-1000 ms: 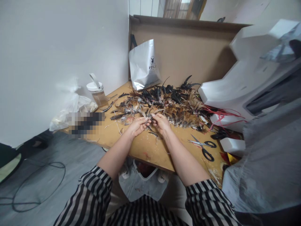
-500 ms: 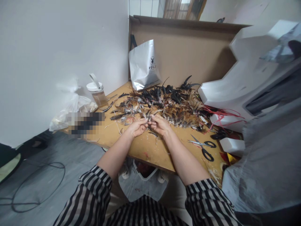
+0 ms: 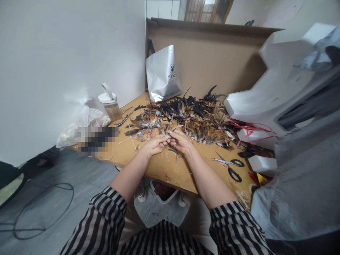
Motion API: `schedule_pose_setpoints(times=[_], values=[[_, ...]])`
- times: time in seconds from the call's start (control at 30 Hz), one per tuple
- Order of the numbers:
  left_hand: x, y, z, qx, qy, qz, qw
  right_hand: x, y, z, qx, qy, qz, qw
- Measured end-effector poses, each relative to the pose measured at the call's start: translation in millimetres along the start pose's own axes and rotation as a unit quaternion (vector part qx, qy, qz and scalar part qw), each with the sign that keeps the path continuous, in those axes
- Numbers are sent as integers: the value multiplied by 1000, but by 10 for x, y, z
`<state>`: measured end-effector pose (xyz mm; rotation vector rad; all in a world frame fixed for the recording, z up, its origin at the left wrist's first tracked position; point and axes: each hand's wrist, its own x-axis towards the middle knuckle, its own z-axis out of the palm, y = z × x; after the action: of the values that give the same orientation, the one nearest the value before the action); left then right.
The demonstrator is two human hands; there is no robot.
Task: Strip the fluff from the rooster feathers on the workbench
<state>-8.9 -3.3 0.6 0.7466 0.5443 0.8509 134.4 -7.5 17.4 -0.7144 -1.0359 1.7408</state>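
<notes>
Pinched in the curled, nearly meeting fingertips of left hand (image 3: 156, 144) and right hand (image 3: 182, 141): a small feather tuft (image 3: 168, 128), projecting just beyond them above the bench (image 3: 159, 166), before the brown-and-black feather pile (image 3: 204, 130).

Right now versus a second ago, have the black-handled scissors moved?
No. The black-handled scissors lie open on the tabletop, at the same spot and angle relative to its front edge.
</notes>
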Motion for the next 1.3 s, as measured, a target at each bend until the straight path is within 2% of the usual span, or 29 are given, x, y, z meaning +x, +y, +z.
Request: schedule_pose_setpoints(times=[0.17,0.3,0.47,0.67,0.8,0.9,0.97,1.07,1.17,1.23,1.3], values=[[74,-40,-14,105,82,114,985,41,13,-30,-8,89,-21,996],[99,-51,1,177,135,154,963,55,38,-31,-91,136,-40,986],[104,-56,14,218,127,150,956,48,67,-12,-159,166,-66,971],[90,-53,-4,145,103,109,978,66,88,-43,-133,160,-64,976],[90,-53,-34,105,76,82,988,51,92,-7,-82,150,-53,984],[89,-55,-42,106,73,72,989,41,99,12,-60,150,-43,986],[84,-55,-32,131,81,76,985,38,98,15,-82,155,-42,984],[76,-49,3,186,99,93,973,34,68,23,-139,190,-73,969],[76,-44,36,234,115,114,959,22,7,36,-208,238,-169,934],[81,-45,44,261,122,126,949,12,-28,33,-261,245,-225,906],[91,-53,38,287,123,135,941,7,-43,18,-307,238,-246,888]])
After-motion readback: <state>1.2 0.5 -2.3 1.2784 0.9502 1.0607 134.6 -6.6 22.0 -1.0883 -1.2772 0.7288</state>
